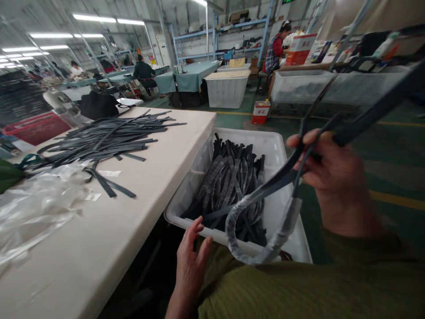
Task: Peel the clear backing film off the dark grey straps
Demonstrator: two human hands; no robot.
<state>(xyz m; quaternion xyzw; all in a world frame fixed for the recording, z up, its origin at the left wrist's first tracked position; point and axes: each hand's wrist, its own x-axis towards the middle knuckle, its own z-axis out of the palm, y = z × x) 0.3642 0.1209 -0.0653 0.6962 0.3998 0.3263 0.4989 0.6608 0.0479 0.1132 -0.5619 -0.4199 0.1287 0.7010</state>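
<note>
My right hand [332, 168] is raised at the right, its fingers closed on a dark strap [282, 175]. The strap hangs down in a loop, and its curved middle is wrapped in a clear plastic sleeve [234, 230]. One dark length runs up from the hand toward the upper right. Low in the middle, my left hand [192, 261] is open and holds nothing, near the rim of a white plastic bin [189, 225]. Inside the bin lies a heap of dark straps [229, 177], several of them with plastic-wrapped middles.
On the left, a pale table [159, 177] bears a pile of dark strips [109, 137] and crumpled clear plastic sleeves [43, 195]. A red-and-white can [260, 112] stands on the floor beyond the bin. Farther back, a person [277, 48] sits at a bench near white tubs [229, 91].
</note>
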